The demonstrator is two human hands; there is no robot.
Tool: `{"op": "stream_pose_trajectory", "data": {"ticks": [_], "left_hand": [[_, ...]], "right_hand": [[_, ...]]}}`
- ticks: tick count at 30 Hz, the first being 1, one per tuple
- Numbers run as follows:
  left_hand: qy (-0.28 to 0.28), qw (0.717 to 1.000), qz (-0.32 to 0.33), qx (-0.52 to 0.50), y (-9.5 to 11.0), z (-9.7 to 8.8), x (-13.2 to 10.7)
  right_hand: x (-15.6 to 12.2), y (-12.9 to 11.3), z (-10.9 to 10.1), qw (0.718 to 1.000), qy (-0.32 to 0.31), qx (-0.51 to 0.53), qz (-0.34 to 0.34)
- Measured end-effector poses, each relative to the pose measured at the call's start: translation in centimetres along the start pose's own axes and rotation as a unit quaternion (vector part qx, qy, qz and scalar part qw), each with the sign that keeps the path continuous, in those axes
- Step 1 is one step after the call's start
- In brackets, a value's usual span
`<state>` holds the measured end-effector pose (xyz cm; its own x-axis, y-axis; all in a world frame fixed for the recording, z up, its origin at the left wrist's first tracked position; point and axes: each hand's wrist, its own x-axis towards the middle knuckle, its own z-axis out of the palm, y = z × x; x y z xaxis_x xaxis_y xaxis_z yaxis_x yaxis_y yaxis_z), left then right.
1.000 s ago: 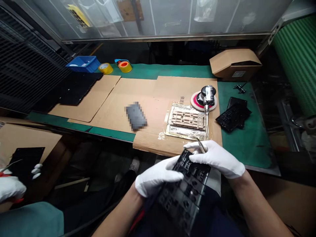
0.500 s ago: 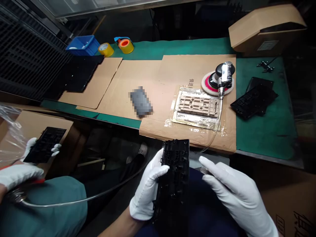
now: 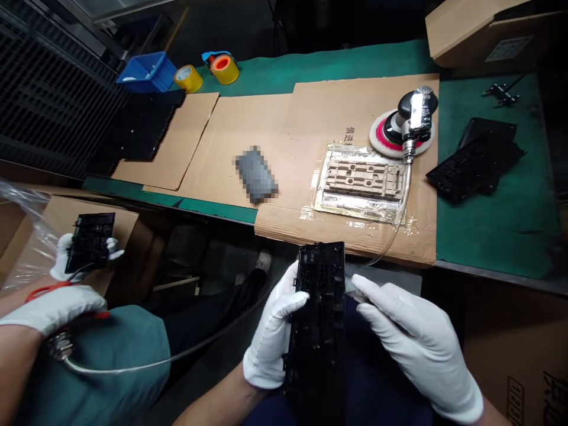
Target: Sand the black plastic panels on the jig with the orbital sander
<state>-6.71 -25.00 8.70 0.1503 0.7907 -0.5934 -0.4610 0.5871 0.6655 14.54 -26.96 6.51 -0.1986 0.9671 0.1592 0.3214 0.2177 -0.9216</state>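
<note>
From the head camera, your left hand (image 3: 275,331), in a white glove, grips one black molded plastic panel (image 3: 317,313) upright below the counter's front edge, its fingers clamped around the panel's left side. Your right hand (image 3: 412,343), also gloved, sits just beside the panel, its fingers pressed together on one slim metal tool (image 3: 357,288), whose tip is too small to make out.

At the left, a co-worker's two gloved hands (image 3: 89,248) hold a second black panel (image 3: 90,242) above a cardboard box flap (image 3: 31,225), beside a teal sleeve (image 3: 97,361) and one clear plastic bag (image 3: 22,231).

The counter's green mat (image 3: 488,231) carries overlapping cardboard sheets (image 3: 248,124). Near the back right corner of the cardboard are one orbital sander (image 3: 402,124) with a pink-and-white pad and one tan perforated block (image 3: 361,183) on foil. Mid-sheet lies one blurred grey object (image 3: 256,174). Along the back edge sit two tape rolls (image 3: 189,78) and one blue crate (image 3: 146,72); a cardboard box (image 3: 483,35) stands at the right corner, with two black panels (image 3: 474,165) on the mat. Black mesh racking (image 3: 53,89) fills the far left.
</note>
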Motion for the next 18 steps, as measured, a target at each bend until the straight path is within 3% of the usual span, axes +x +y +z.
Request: {"op": "stream_pose_trajectory", "data": {"ticks": [11,18], "left_hand": [[0.005,1.000,0.002,-0.002,0.09,0.24,0.09],[0.026,1.000,-0.002,-0.009,0.01,0.40,-0.28]], "right_hand": [[-0.01,0.05,-0.18,1.000,-0.007,0.005,-0.004],[-0.12,-0.19,0.13,0.999,0.000,0.031,0.034]]}}
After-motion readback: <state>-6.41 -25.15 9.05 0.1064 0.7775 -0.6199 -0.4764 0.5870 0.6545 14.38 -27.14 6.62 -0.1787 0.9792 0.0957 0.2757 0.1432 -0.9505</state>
